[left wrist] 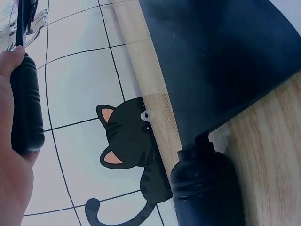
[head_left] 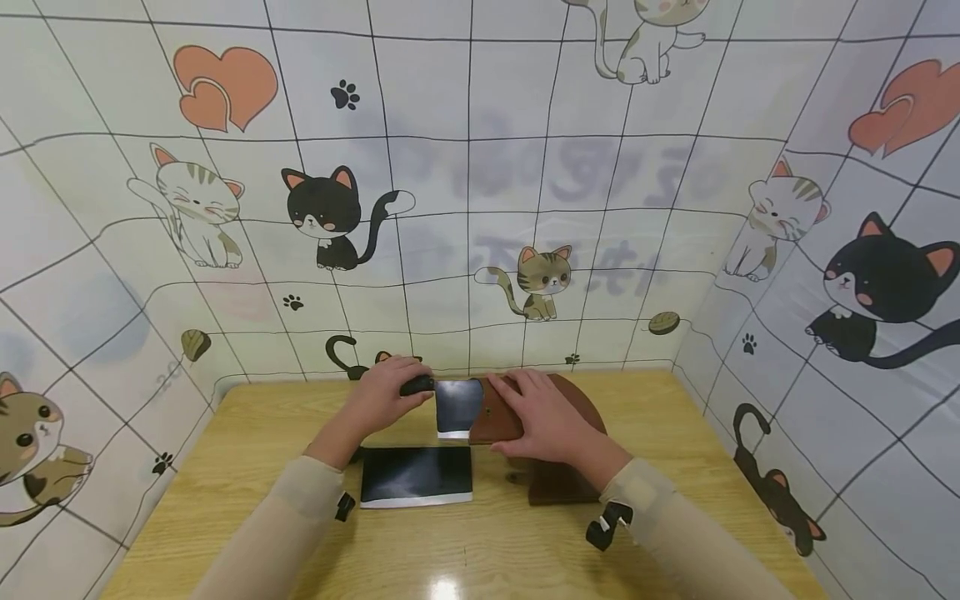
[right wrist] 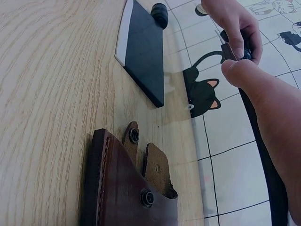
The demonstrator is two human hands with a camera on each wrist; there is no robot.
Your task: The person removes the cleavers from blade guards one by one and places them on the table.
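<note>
My left hand [head_left: 390, 387] grips the black handle [left wrist: 27, 108] of a cleaver in the head and left wrist views. Its dark blade [head_left: 458, 407] has a bright edge facing me and runs partly into a brown leather sheath [head_left: 495, 425]. On the sheath's right part, my right hand [head_left: 543, 421] holds it between thumb and fingers. A second cleaver [head_left: 416, 477] lies flat on the table below the hands, its black handle [left wrist: 207, 193] at its left end. Under my right forearm lies a second leather sheath [right wrist: 136, 197] with snap straps; the forearm partly hides it in the head view.
The light wood table [head_left: 465, 550] ends at a back edge against a white tiled-pattern sheet [head_left: 427, 275] printed with cats. That sheet also closes off both sides. Small black devices [head_left: 603, 529] are strapped to both wrists.
</note>
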